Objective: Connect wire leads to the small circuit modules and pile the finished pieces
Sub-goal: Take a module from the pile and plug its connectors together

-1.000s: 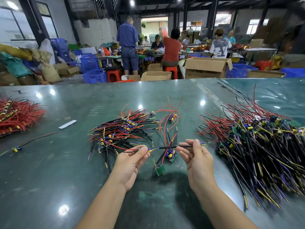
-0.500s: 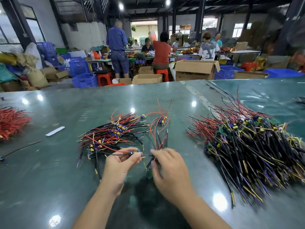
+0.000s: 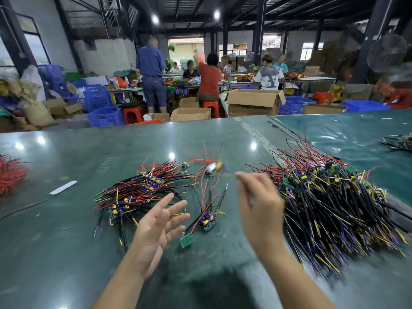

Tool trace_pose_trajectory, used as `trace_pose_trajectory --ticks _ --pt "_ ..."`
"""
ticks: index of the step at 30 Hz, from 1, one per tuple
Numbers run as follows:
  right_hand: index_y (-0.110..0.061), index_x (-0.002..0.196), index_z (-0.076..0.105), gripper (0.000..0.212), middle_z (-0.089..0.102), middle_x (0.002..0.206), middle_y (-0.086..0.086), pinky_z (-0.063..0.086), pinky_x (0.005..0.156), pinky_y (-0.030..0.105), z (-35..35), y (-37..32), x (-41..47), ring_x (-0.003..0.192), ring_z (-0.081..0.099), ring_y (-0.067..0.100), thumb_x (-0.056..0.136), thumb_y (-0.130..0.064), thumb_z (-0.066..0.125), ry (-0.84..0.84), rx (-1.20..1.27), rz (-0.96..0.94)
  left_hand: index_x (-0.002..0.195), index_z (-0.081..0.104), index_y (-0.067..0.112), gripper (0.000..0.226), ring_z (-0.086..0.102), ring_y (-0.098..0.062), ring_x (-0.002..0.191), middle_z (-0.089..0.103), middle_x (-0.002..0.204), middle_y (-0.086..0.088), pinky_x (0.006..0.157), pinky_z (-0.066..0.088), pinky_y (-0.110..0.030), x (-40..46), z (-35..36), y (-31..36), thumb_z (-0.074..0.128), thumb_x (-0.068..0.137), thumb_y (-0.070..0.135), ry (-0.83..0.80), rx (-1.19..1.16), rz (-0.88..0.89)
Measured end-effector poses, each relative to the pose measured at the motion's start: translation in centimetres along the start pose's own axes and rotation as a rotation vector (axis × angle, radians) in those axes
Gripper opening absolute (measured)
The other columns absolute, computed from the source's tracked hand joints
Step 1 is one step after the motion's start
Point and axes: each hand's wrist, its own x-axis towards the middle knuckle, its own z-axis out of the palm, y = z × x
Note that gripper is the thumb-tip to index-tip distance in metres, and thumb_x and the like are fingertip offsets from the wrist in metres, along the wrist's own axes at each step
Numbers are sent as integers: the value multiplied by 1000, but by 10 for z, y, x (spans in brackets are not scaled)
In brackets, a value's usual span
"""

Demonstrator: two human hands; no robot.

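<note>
My left hand [image 3: 159,226] hovers palm-up over the green table [image 3: 66,253], fingers spread and holding nothing. It sits beside the centre pile of wired modules [image 3: 138,192]. My right hand [image 3: 259,210] is raised and motion-blurred. Its fingertips pinch a thin wire lead [image 3: 228,174] that streaks left toward a blurred module [image 3: 213,168]. Between my hands lie a module with blue capacitors [image 3: 208,220] and a bare green board [image 3: 186,239], both with wires attached. On the right is a large heap of modules with black, red and yellow leads [image 3: 334,208].
A bundle of red wires [image 3: 11,175] lies at the left edge, with a white strip [image 3: 63,187] and a loose black wire [image 3: 22,208] near it. Another wire bundle [image 3: 399,141] is at the far right. Beyond the table are people, cardboard boxes [image 3: 254,102] and blue crates [image 3: 104,114].
My hands were together on a wire over the table. They have parted: the left let go and opened, and the right swung up and away with the lead.
</note>
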Motion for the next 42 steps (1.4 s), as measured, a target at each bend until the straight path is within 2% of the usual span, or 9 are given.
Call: trace_pose_trajectory --ticks 3,8,10,17,24,27,31,38,42 --pt "-3 102 70 15 65 88 13 41 73 31 -30 33 33 77 59 28 90 -7 61 143 -199 86 129 50 19 82 69 -19 87 69 114 -11 72 57 -26 -1 1 0 79 62 55 32 -7 0" --pt "-3 128 53 45 49 128 25 32 95 44 -54 88 48 116 39 39 87 -20 63 -83 -680 493 118 61 18 40 67 -14 78 72 102 -9 67 55 -23 -1 1 -4 62 79 29 73 88 -8" --pt "-6 126 55 46 50 127 24 29 94 41 -44 84 38 115 39 38 82 -18 66 -112 -700 393 105 67 18 20 65 -10 74 74 92 -3 64 52 -16 2 0 -10 64 86 12 178 322 64" --pt "-26 111 67 34 59 114 -1 35 92 27 40 29 -40 108 46 22 88 -12 47 -808 -283 204 73 67 33 12 58 0 66 68 76 11 63 40 -7 4 -6 -28 76 77 25 227 1005 134" --pt "-23 93 73 25 61 95 -3 44 84 38 46 2 -73 93 49 26 87 -36 52 -663 -273 67 80 74 25 12 59 -3 69 64 76 13 69 46 -20 2 -1 -30 81 72 20 159 1135 305" --pt "-22 92 70 28 60 86 -7 41 82 27 46 -8 -66 88 51 13 96 -39 49 -729 86 349 89 75 18 18 58 -5 74 63 83 9 72 48 -23 1 6 -28 80 73 11 120 1104 590" --pt "-7 88 66 12 62 69 -6 50 66 19 43 -13 -53 65 57 5 94 -7 55 -533 750 796 101 73 12 27 62 -8 92 65 98 3 85 49 -21 -3 7 -25 75 74 9 -2 985 807" --pt "-14 88 68 23 65 77 -2 47 67 17 32 -8 -51 67 58 1 93 2 51 -624 754 753 90 71 16 9 60 -9 65 69 72 1 62 51 -21 -3 19 -25 62 89 14 164 351 193" --pt "-22 91 68 15 63 87 1 47 76 26 33 0 -61 80 58 12 91 -11 59 -750 342 284 82 78 22 15 63 -8 71 73 79 1 62 53 -21 -4 19 -26 67 73 23 19 309 15"
